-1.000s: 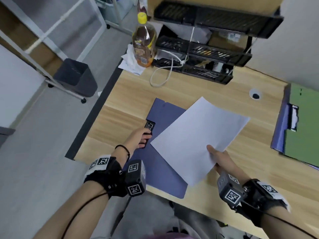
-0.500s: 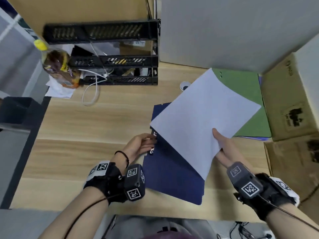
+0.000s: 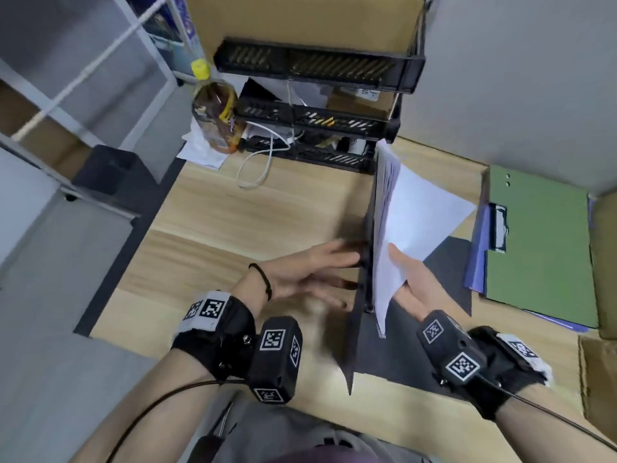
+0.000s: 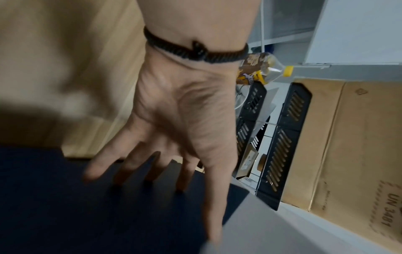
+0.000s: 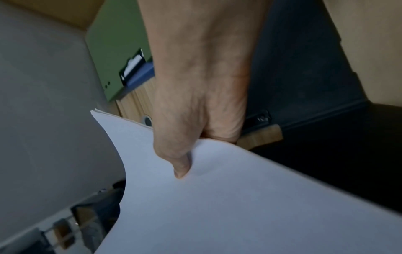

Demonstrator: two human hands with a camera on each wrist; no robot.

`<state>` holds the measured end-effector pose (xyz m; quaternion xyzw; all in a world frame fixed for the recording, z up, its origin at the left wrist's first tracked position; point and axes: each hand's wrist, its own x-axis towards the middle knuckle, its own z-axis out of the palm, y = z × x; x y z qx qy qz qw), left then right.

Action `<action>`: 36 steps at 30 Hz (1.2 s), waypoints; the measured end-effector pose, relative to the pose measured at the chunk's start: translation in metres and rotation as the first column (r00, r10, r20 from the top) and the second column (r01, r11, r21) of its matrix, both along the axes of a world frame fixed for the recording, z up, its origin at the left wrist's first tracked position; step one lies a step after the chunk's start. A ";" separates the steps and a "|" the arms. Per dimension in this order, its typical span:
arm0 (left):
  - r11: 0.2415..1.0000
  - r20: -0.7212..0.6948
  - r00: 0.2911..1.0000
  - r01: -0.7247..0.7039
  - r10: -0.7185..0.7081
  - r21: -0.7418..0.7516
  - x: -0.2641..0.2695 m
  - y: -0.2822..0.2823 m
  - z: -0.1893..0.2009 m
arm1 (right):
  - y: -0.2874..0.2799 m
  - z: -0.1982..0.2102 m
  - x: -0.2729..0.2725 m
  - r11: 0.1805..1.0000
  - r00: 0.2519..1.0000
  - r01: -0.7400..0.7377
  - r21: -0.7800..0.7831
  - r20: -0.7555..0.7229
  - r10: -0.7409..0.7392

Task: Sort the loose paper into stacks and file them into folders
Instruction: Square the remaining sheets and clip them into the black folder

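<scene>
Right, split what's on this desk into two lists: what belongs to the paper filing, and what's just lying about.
Part of the job:
- stack of white paper, pinched by the right hand
- dark blue folder, cover propped up by the left hand
- green folder, with another blue one under it

Lying about:
- drink bottle
- black tiered tray
- white cable
- cardboard box

A dark navy folder (image 3: 404,349) is lying open on the desk, its left cover (image 3: 362,295) standing nearly upright. A thin stack of white paper (image 3: 410,215) is leaning against that cover's inner face, tilting toward three o'clock. At three o'clock, well apart, a green folder (image 3: 541,245) is lying flat on a blue clipboard (image 3: 480,248).
</scene>
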<state>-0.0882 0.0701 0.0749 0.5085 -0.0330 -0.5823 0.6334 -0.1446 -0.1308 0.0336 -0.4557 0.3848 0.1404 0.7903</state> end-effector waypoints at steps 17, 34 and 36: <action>0.764 0.313 0.913 -0.393 0.261 0.511 0.016 0.167 -0.070 | 0.100 -0.062 -0.018 0.911 0.935 -0.282 -0.302 -0.299 0.190; 0.743 0.456 0.881 -0.388 0.126 0.545 0.009 0.205 -0.089 | 0.120 -0.033 -0.051 0.737 0.811 -0.572 -0.359 -0.378 0.446; 0.753 0.422 0.906 -0.297 0.028 0.588 0.007 0.194 -0.091 | 0.108 -0.033 -0.055 0.731 0.813 -0.574 -0.368 -0.364 0.455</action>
